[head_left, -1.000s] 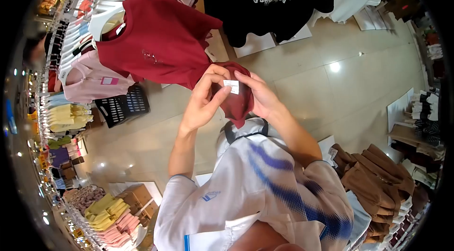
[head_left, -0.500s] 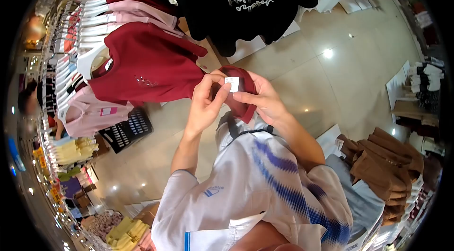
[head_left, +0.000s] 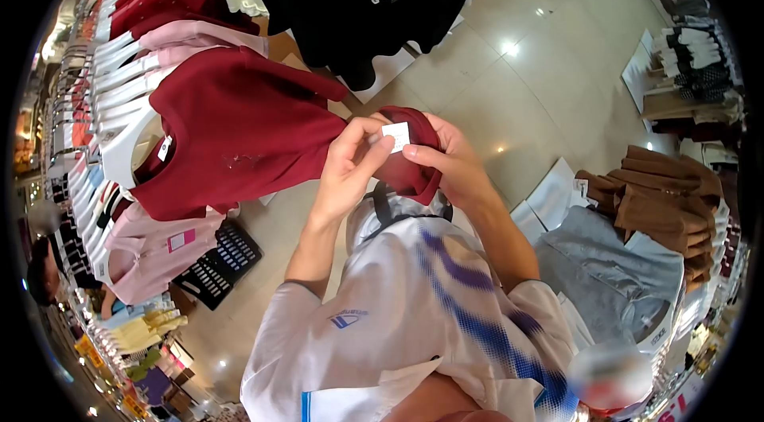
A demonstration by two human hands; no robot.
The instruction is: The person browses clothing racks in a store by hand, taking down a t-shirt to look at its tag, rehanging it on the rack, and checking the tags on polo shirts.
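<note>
A dark red shirt (head_left: 239, 128) hangs on a white hanger (head_left: 121, 153) at the left, its lower end drawn out toward me. My left hand (head_left: 350, 163) pinches a small white label (head_left: 395, 136) between thumb and finger. Around the turned-up hem of the shirt, my right hand (head_left: 450, 159) is closed, its thumb close to the label's lower right corner. Print on the label is too small to read. Some of my fingers are hidden behind the cloth.
A black shirt (head_left: 374, 8) with white lettering hangs ahead. Pink shirts (head_left: 159, 243) and a black basket (head_left: 216, 267) are at the left. Grey shirts (head_left: 609, 267) and brown shirts (head_left: 664, 199) hang at the right. Tiled floor (head_left: 493, 88) lies between the racks.
The view has shifted, so the hanging shirts at the left and ahead sit further left. Both hands keep their hold on the label and hem, with the label tilted slightly differently.
</note>
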